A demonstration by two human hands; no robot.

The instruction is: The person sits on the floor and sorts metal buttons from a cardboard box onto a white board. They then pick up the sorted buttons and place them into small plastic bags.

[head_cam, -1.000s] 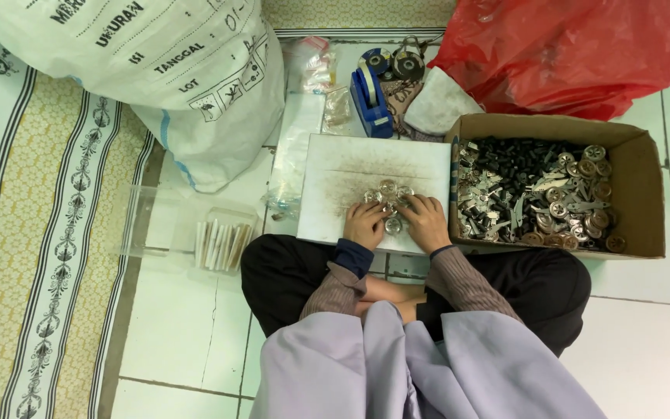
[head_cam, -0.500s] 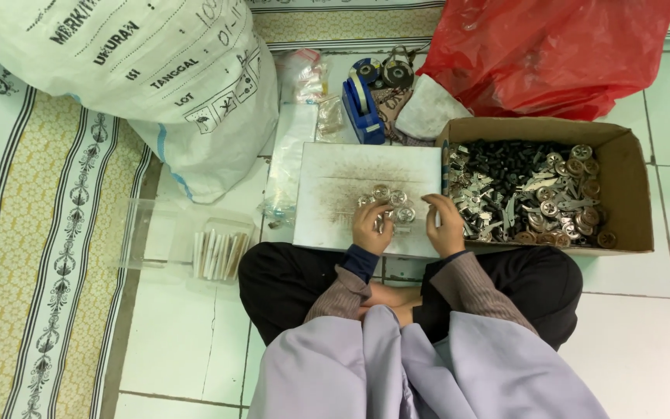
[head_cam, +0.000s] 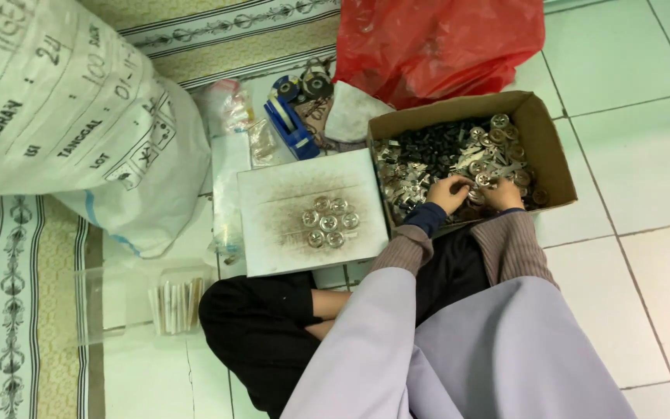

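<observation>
- Both hands are in the cardboard box [head_cam: 546, 147]: the left hand [head_cam: 448, 193] and the right hand [head_cam: 500, 192] lie side by side on the heap of metal parts [head_cam: 436, 159], fingers curled into it.
- Fingertips are buried among the pieces; whether either hand pinches one I cannot tell.
- The parts are small, shiny silver discs and dark bits, jumbled, pointing every way.
- The box's long axis runs left to right, its near wall hidden by the sleeves.
- Left of the box lies a white board [head_cam: 273, 233], rust-stained, bearing a tight cluster of round discs [head_cam: 329, 222].
- A crumpled red plastic bag [head_cam: 443, 43] is cut off at the top edge.
</observation>
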